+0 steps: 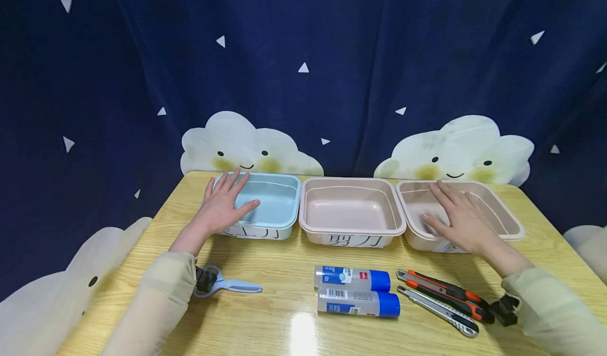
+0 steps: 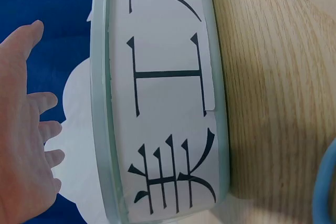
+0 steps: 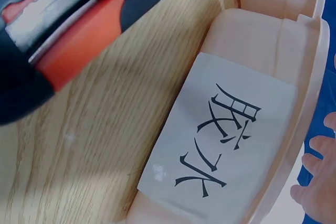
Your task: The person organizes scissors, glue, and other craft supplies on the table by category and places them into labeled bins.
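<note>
My left hand (image 1: 220, 206), fingers spread, is over the left part of the light blue bin (image 1: 272, 228); the left wrist view shows it apart from the bin's labelled front (image 2: 168, 93). On the right, my other hand (image 1: 462, 219) is held over the right pink bin (image 1: 509, 236), fingers straight, nothing in them. Its front label (image 3: 210, 140) carries black characters. Between them stands a middle pink bin (image 1: 351, 208) with nothing inside. Blue scissors (image 1: 237, 286) lie below the left wrist. An orange-black utility knife (image 1: 446, 293) and a silver utility knife (image 1: 438, 309) lie near the right wrist.
Two clear glue sticks with blue caps, the upper one (image 1: 351, 277) and the lower one (image 1: 358, 302), lie side by side in front of the middle bin. All this is on a wooden table (image 1: 270, 324). A dark blue curtain (image 1: 303, 19) with clouds hangs behind the bins.
</note>
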Demonstrator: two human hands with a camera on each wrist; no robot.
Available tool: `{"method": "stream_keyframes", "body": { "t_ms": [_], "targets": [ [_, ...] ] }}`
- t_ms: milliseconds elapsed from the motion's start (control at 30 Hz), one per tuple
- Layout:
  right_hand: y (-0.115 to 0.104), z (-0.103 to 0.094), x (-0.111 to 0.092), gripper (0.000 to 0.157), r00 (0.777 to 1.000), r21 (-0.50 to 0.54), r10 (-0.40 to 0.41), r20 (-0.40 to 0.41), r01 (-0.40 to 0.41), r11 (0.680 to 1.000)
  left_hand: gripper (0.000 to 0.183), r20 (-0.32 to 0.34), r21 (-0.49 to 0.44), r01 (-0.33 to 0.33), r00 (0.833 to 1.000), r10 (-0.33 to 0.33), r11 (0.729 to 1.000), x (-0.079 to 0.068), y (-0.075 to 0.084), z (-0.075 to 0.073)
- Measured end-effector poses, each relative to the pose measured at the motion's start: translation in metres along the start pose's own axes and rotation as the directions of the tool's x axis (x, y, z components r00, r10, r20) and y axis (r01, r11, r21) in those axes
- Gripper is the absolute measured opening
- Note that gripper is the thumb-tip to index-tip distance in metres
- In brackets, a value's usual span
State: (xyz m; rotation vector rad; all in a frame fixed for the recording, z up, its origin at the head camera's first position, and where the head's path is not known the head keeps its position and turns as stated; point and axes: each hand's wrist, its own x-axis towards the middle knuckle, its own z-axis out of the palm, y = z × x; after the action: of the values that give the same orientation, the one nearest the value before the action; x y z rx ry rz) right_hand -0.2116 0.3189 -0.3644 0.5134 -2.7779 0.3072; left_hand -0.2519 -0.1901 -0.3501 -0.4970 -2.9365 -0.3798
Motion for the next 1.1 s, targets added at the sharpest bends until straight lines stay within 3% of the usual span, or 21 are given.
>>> {"method": "stream_keyframes", "body": {
  "t_ms": [667, 967, 1100],
  "targets": [
    [-0.007, -0.006, -0.006, 0.069, 0.999, 0.008, -0.017, -0.045, 0.018, 1.000, 0.079, -0.032, -0.013, -0.001, 0.999, 0.001, 1.000, -0.005, -0.004, -0.004],
    [-0.010, -0.002, -0.016, 0.053, 0.991, 0.001, -0.052, -0.127, 0.053, 0.999, 0.073, -0.100, -0.040, -0.042, 0.994, 0.037, 0.998, -0.011, -0.014, -0.004],
    [-0.013, -0.003, -0.021, 0.041, 0.980, 0.024, -0.058, -0.190, 0.064, 0.998, 0.073, -0.104, -0.056, -0.005, 0.995, -0.001, 0.998, -0.016, -0.020, -0.003]
  ]
}}
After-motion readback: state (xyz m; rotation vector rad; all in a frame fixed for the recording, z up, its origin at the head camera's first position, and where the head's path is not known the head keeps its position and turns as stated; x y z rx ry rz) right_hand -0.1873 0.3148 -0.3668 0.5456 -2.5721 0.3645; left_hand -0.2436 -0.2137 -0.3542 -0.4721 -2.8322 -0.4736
